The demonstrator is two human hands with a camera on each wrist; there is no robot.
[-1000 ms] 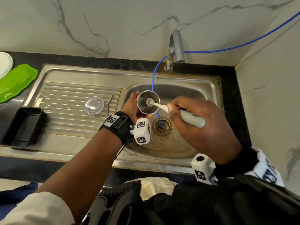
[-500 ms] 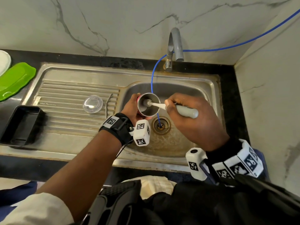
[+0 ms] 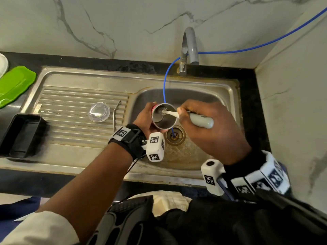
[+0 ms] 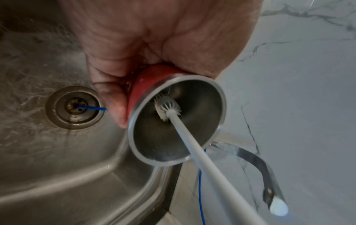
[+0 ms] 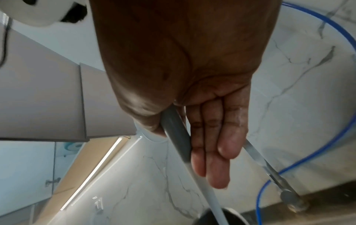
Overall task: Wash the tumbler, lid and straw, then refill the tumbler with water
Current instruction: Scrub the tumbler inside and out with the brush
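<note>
My left hand (image 3: 144, 117) grips a red tumbler (image 3: 163, 119) with a steel inside, tilted over the sink basin (image 3: 198, 156). In the left wrist view the tumbler (image 4: 146, 89) opens toward the camera. My right hand (image 3: 208, 128) holds a bottle brush (image 3: 200, 120) by its grey handle. The brush's white bristle head (image 4: 166, 108) is inside the tumbler, against its wall. In the right wrist view the brush handle (image 5: 177, 135) lies under my fingers (image 5: 208, 149). The clear lid (image 3: 99, 111) and the bent metal straw (image 3: 115, 114) lie on the drainboard.
A grey tap (image 3: 189, 48) stands behind the basin, and a blue hose (image 3: 164, 89) runs down into the drain (image 3: 174, 135). A black tray (image 3: 19, 135) sits at the drainboard's left end. A green board (image 3: 14, 85) lies at the far left. A tiled wall closes the right side.
The brush has slid slightly inside the tumbler and my right hand has shifted with it. The tumbler stays in my left hand over the basin.
</note>
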